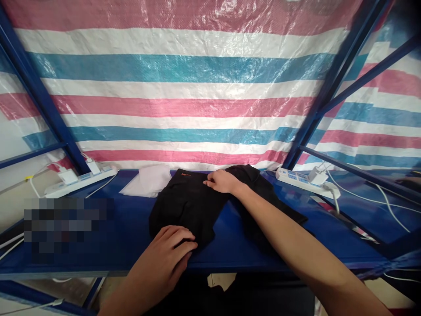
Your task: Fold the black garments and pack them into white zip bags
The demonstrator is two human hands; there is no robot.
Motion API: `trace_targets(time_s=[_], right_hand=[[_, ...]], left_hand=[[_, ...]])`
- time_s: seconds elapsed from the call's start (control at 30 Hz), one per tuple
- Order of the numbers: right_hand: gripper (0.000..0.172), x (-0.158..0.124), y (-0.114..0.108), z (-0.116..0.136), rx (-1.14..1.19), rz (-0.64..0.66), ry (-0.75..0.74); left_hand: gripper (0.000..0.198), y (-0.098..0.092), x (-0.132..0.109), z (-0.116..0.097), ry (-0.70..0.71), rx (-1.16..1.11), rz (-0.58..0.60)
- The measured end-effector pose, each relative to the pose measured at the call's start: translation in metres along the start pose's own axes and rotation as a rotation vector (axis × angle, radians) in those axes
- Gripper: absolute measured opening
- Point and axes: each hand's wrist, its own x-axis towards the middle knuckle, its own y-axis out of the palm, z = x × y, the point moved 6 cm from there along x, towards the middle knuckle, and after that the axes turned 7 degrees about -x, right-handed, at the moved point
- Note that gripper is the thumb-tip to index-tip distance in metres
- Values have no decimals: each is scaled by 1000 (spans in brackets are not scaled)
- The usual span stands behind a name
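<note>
A black garment (187, 206) lies on the blue table, its cloth rumpled and partly folded. Small orange lettering shows near its upper edge. Black cloth also spreads to the right, under my right forearm; whether it is one piece with the rest I cannot tell. My right hand (222, 181) reaches to the upper edge with fingers curled in a pinch on the cloth. At the lower edge my left hand (173, 250) bends over the fabric, fingers together and thumb tucked beneath, closed on it. My right forearm hides part of the cloth.
White sheets or bags (146, 181) lie behind the garment. Power strips with chargers and cables stand at the back left (82, 181) and back right (305, 182). A pixelated patch covers the table's left side. Blue metal posts and a striped tarp (197, 105) enclose the back.
</note>
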Motion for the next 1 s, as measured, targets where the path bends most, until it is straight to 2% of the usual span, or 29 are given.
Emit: trace_targets(time_s=[0.07,0.13,0.2,0.23,0.27,0.4,0.5,0.6,0.73,0.8,0.87,1.0], right_hand=[[31,5,3,7,151,-52,-190],[30,7,10,12,280,-39,-340],[32,10,18,13,340,10,-384],[33,11,22,11,349,31,-375],[33,12,25,9,349,45,-355],[34,12,25,1,288,62,-270],[40,11,22,-3,180,93,-192],[44,9,18,-3,42,136,-80],[49,0,12,13,-156,198,42],[55,-5,8,25,-220,202,74],[57,-8,2,35,-247,159,84],[61,-11,-9,39,-152,21,59]], left_hand=[[22,-15,3,8,-4,-109,12],[26,-38,12,32,-75,-211,-35],[38,-70,24,73,-209,-191,-226],[42,-82,31,97,-284,-133,-286],[48,-89,39,119,-332,-62,-293],[59,-86,59,198,-515,189,-17],[71,-85,52,230,-698,374,58],[68,-91,39,240,-798,538,17],[46,-90,29,247,-804,563,-17],[43,-90,30,246,-752,561,-60],[46,-91,35,238,-641,520,-151],[46,-92,45,215,-428,254,-301]])
